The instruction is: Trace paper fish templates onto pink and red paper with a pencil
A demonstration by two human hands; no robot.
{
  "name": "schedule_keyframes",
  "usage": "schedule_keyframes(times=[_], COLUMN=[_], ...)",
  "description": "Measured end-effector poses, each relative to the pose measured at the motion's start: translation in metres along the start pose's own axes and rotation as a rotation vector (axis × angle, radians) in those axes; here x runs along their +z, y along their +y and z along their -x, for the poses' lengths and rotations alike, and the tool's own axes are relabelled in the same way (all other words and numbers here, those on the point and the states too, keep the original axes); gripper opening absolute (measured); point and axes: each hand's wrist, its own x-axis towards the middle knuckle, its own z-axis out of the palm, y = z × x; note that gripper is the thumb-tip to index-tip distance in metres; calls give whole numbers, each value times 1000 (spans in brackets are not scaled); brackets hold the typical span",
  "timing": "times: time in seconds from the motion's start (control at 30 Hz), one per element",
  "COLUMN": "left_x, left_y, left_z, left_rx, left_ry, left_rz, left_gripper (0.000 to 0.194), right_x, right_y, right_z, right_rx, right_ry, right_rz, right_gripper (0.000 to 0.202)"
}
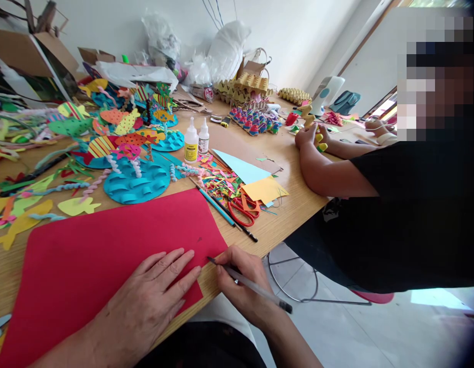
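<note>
A large sheet of red paper (102, 255) lies along the front of the table. My left hand (152, 296) rests flat on it, fingers stretched out, palm side hidden. In my right hand (246, 281) is a slim pen (263, 292) with a dark tip and a dark end cap. Its tip is at the paper's right part, close to the table edge; whether it touches cannot be made out. A small dark mark (199, 239) shows on the red sheet above my fingers.
Red-handled scissors (242, 212), pencils (217, 204) and paper scraps (221, 181) lie beyond the sheet. Glue bottles (191, 143) stand behind. Colourful paper fish (125, 140) on blue bases (137, 181) fill the left. A co-worker (405, 204) sits at right, handling a yellow piece.
</note>
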Motion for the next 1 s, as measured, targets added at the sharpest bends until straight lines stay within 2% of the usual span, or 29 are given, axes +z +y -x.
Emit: schedule_keyframes(times=[0.47, 0.67, 1.0], left_x=[1, 0, 0], left_y=[0, 1, 2], left_z=[1, -1, -1], left_rx=[8, -16, -12], left_ry=[-14, 33, 32], left_rz=[-30, -4, 1], left_gripper=[38, 36, 37], right_x=[0, 1, -1], right_y=[-1, -2, 0], right_z=[2, 0, 2], right_rx=[9, -3, 30], right_ry=[-38, -34, -43], right_rz=[-30, -15, -46], right_gripper=[13, 13, 10])
